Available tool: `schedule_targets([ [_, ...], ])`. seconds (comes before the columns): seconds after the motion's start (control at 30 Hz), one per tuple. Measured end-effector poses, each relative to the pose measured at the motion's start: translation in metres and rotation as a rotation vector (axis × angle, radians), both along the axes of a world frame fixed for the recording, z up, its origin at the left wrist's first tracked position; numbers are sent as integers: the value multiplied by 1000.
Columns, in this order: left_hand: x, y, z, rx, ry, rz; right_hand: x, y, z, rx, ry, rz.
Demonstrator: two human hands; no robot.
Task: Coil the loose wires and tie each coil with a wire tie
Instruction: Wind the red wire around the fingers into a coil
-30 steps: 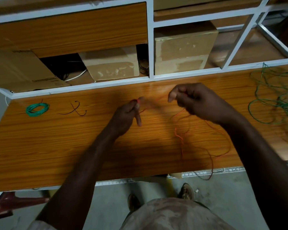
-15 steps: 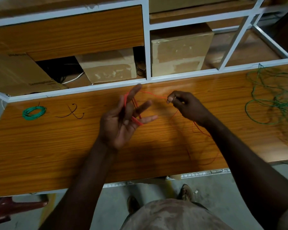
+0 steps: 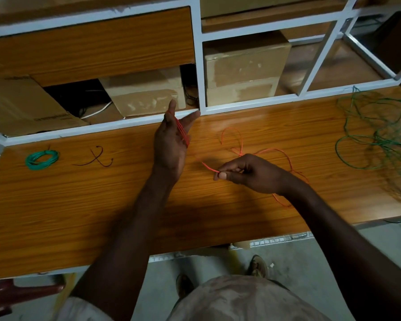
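A thin red wire (image 3: 237, 141) runs in turns around my left hand (image 3: 171, 144), which is raised above the wooden table (image 3: 79, 205) with its fingers straight and spread. My right hand (image 3: 245, 172) pinches the same wire between thumb and fingers, lower and to the right of the left hand. The rest of the red wire lies in loose loops on the table behind and under my right wrist. Two dark wire ties (image 3: 94, 156) lie crossed at the left. A finished green coil (image 3: 41, 159) sits farther left.
A tangle of loose green wire (image 3: 380, 144) covers the table's right end. White shelf frames with cardboard boxes (image 3: 243, 66) stand behind the table. The table's front edge is near my legs, with a red stool (image 3: 21, 295) at the lower left.
My right hand has moved down and towards me with the red wire, drawing it around the raised left hand. My left hand has turned more edge-on, with more wire turns on it.
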State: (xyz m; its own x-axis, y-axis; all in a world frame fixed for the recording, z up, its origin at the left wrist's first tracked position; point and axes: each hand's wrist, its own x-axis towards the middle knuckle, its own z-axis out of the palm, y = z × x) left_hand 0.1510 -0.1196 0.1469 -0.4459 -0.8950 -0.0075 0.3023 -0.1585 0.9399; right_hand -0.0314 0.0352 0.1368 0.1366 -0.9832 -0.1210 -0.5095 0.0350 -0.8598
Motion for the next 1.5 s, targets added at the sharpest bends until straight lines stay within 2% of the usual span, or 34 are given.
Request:
schedule_targets([
  [0.1,4,0,-18,-367,-480,-4,-9,8,14,4,-8,34],
  [0.17,15,-1,-30,-555,-726,-86,-18,14,28,-13,-69,1],
  [0.23,29,-4,-42,-598,-835,-217,-29,17,37,-59,-86,-74],
  [0.3,37,-3,-49,-568,-864,-327,-35,15,42,-108,-60,-140],
  [0.37,36,7,-47,-522,-782,-414,-38,9,46,-155,-88,-223],
  [0.47,30,34,-32,-333,-488,-626,-40,-5,52,-228,-184,-361],
  [0.57,31,57,-5,-106,-233,-746,-40,-20,50,-275,-152,-405],
  [0.73,39,70,17,68,120,-620,-31,-29,35,-267,0,-367],
  [0.93,47,51,30,222,426,-445,-21,-21,2,-149,99,-261],
  [1.13,29,27,37,249,524,-282,9,-6,-5,-23,87,-46],
  [1.23,10,23,30,191,404,-165,21,1,0,-18,83,72],
  [1.3,0,20,22,34,246,-92,23,4,2,-66,137,122],
  [1.43,-5,16,8,-479,-397,14,10,12,0,-108,210,179],
  [1.5,3,16,-2,-643,-645,-51,2,15,3,-162,279,122],
])
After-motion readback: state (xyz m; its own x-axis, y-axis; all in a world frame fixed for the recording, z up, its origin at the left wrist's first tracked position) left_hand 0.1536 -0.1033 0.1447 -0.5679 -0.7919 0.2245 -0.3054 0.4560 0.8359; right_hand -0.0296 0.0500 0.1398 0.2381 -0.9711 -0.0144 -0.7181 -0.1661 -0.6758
